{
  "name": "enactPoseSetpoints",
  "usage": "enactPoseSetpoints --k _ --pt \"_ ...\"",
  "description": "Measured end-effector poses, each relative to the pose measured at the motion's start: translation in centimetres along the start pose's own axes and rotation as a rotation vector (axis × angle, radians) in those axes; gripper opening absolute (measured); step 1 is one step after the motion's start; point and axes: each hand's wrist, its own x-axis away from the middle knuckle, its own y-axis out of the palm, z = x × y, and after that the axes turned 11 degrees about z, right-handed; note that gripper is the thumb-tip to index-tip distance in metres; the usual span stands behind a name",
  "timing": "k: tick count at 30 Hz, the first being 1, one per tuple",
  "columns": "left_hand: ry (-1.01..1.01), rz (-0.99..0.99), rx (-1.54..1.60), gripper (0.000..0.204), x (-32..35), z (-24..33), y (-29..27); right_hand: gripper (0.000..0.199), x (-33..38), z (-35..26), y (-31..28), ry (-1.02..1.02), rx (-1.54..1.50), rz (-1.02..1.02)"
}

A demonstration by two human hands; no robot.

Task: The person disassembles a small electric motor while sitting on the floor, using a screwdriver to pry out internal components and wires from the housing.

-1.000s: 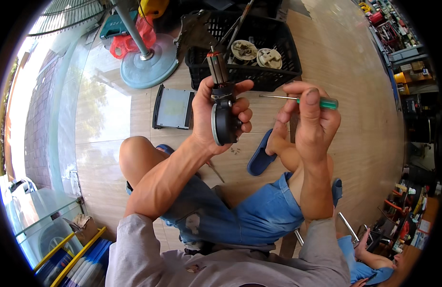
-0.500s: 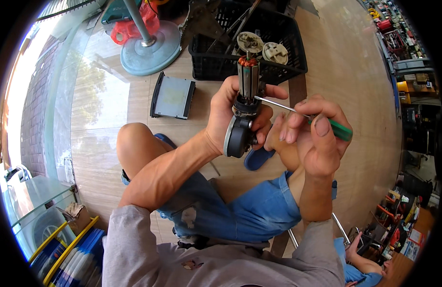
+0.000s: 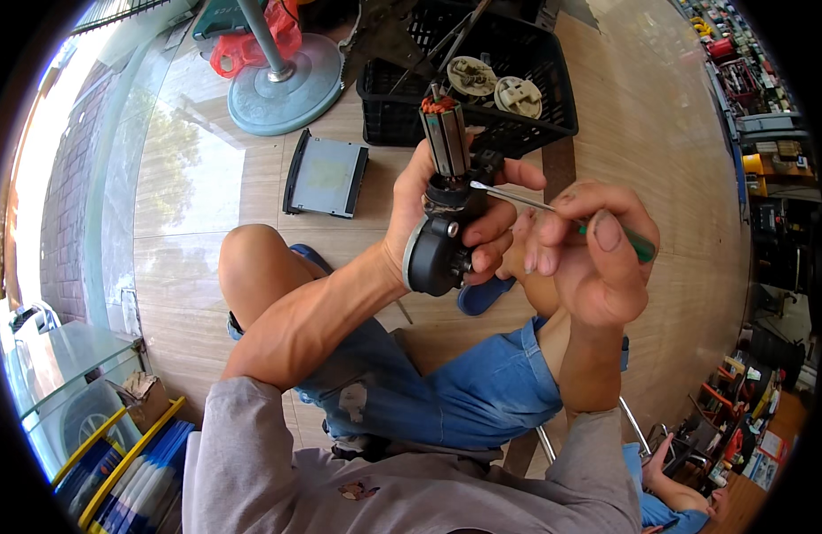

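Observation:
My left hand [image 3: 409, 209] is wrapped round a small electric motor [image 3: 433, 254] with a black geared housing. Its armature [image 3: 445, 142] stands bare and points away from me, with orange-red windings and a thin shaft at the far end. In my right hand [image 3: 602, 254], closed between thumb and fingers, is a screwdriver [image 3: 531, 202] with a green handle and a slim metal shaft. The screwdriver's tip lies at the base of the armature, by the black collar; whether it touches there I cannot tell.
Beyond my hands a black plastic crate [image 3: 384, 129] holds pale round parts and metal rods. A silver box-shaped unit [image 3: 326, 175] lies on the floor, near a round grey stand base [image 3: 286, 98] with a red bag [image 3: 260, 49]. Shelves of parts line the right side.
The motor has turned a little in my left hand, its armature now leaning to the left. The screwdriver's tip has shifted slightly left with it, and its handle has swung more behind my right fingers.

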Motion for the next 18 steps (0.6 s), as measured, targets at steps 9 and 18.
enactPoseSetpoints --k 9,18 --pt "-0.022 0.015 0.025 0.087 -0.06 0.00 -0.20 0.028 -0.15 0.05 0.44 -0.070 0.103 -0.009" --pt "-0.036 0.055 0.075 0.085 0.05 -0.19 -0.14 0.033 -0.07 0.45 0.88 -0.081 0.292 0.005"
